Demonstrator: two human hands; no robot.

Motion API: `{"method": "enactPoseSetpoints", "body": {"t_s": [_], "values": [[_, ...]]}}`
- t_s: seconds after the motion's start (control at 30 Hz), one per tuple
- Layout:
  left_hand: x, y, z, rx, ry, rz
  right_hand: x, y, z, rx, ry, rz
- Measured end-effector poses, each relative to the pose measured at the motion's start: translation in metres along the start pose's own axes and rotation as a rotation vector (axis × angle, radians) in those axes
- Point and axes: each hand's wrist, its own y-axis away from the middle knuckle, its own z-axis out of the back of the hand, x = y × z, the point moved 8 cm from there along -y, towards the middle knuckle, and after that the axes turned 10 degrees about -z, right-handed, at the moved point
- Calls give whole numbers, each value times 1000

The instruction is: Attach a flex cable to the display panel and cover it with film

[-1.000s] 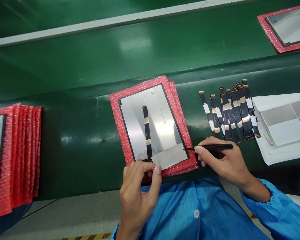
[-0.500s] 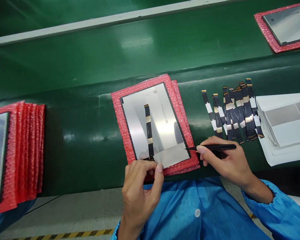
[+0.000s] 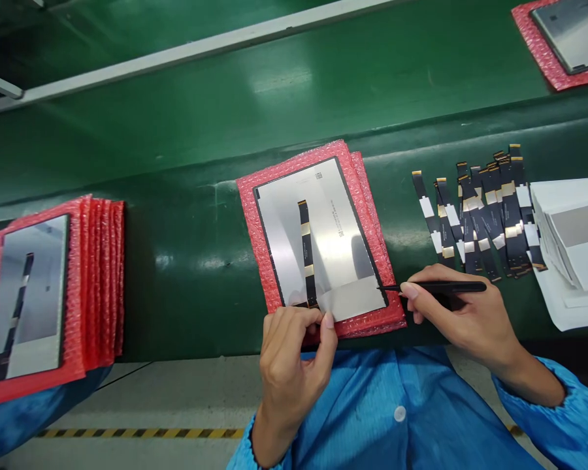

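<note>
A display panel (image 3: pixel 294 248) with a silvery back lies on red bubble-wrap sleeves (image 3: pixel 255 215) in front of me. A black flex cable (image 3: pixel 307 251) with gold-coloured patches runs along the panel, its lower end near my fingers. A pale grey adhesive strip (image 3: pixel 355 299) covers the panel's near right corner. My left hand (image 3: pixel 294 359) is closed, thumb and fingertips pinching the strip's left end. Black tweezers (image 3: pixel 436 287) are held in my right hand (image 3: pixel 463 320), their tip touching the strip's upper right edge area.
Several loose flex cables (image 3: pixel 485 215) lie in a pile on the right, beside white sheets (image 3: pixel 568 254) with grey strips. On the left stand stacked red sleeves (image 3: pixel 102 281) with another panel (image 3: pixel 34 287) on top. A further panel (image 3: pixel 575 32) rests at the far right.
The camera view has swung left, so everything sits further right and more of the left panel shows. Both hands keep their holds, and the strip has barely moved on the panel.
</note>
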Motion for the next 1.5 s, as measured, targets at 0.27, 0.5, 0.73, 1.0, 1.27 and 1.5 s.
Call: {"method": "enactPoseSetpoints", "body": {"t_s": [0.27, 0.5, 0.73, 1.0, 1.27, 1.5], "values": [[-1, -1, 0, -3, -27, -20, 1, 0, 0, -1, -39, 18], [-1, -1, -1, 6, -37, -24, 4, 0, 1, -9, -32, 26], [-2, 0, -1, 22, -64, -54, 3, 0, 1, -13, 1, 10], [-3, 0, -1, 27, -64, -56, 4, 0, 1, -8, -9, 21], [-2, 0, -2, 36, -80, -51, 5, 0, 1, -10, -20, 35], [-6, 0, -4, 47, -157, -99, 4, -1, 1, -15, -9, 18]]}}
